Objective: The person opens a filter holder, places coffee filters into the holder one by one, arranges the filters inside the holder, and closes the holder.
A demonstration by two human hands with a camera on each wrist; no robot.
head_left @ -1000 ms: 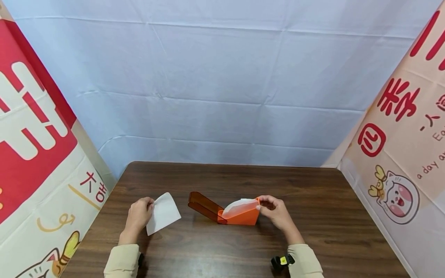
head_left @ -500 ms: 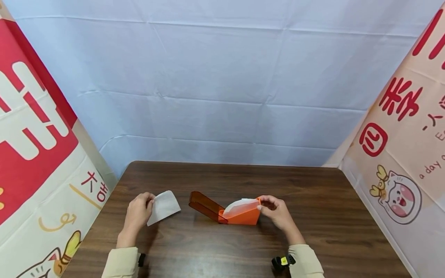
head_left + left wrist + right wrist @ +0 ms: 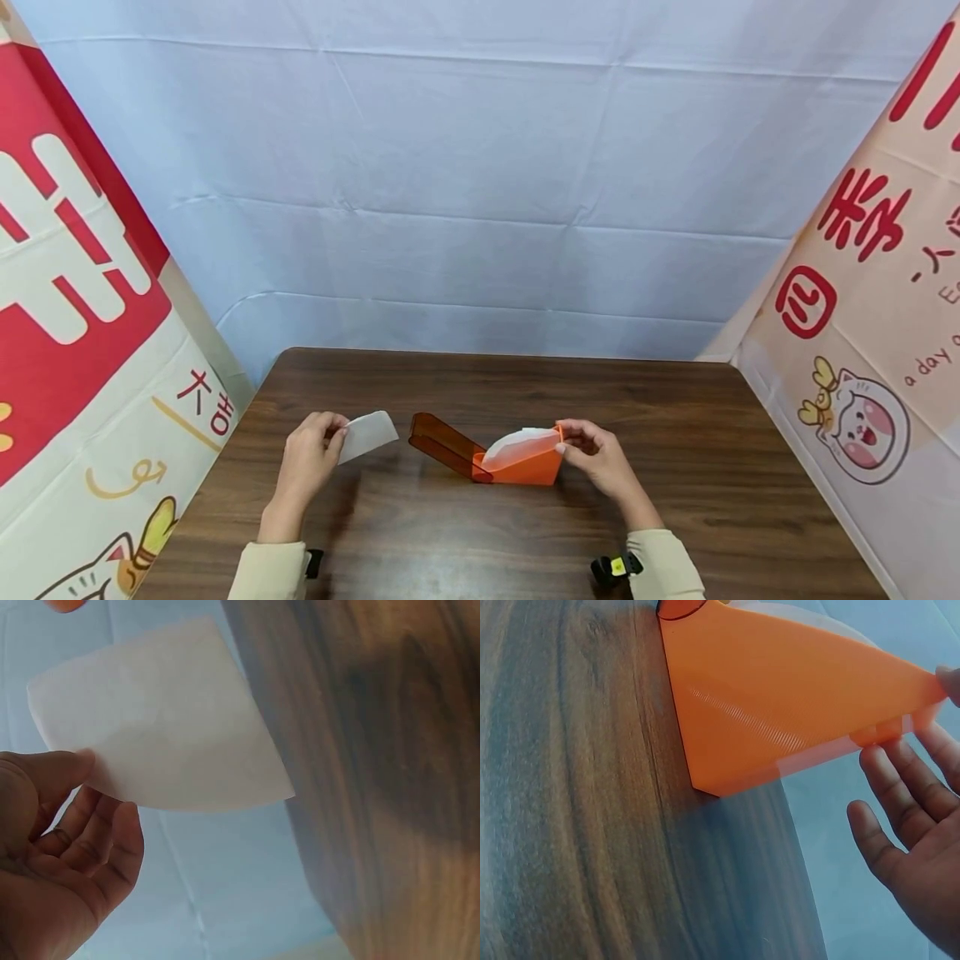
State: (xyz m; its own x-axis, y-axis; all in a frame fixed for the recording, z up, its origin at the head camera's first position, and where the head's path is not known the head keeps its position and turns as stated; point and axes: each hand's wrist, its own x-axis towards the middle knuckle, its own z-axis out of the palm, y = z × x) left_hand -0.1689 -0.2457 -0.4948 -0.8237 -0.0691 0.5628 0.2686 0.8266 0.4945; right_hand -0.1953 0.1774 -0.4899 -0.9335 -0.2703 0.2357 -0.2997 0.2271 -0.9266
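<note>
My left hand (image 3: 309, 460) pinches a white paper coffee filter (image 3: 367, 437) by one edge between thumb and fingers, above the left part of the table. In the left wrist view the filter (image 3: 165, 724) looks flat, with one curved edge. An orange filter box (image 3: 528, 472) stands mid-table, its brown see-through lid (image 3: 444, 443) swung open to the left. More white filters (image 3: 512, 450) stick up out of the box. At its tall right end, my right hand (image 3: 603, 460) grips the rim with thumb and fingers; the right wrist view shows other fingers (image 3: 874, 825) extended below.
The dark wood-grain table (image 3: 480, 550) has its far edge before a pale blue cloth (image 3: 480, 208). Printed cloths hang at the left (image 3: 82, 250) and right (image 3: 862, 292). The raised lid lies between the held filter and the box.
My left hand has lifted the paper coffee filter and brought it right, toward the lid; the filter has tilted and looks narrower. The right hand and the box have stayed in place.
</note>
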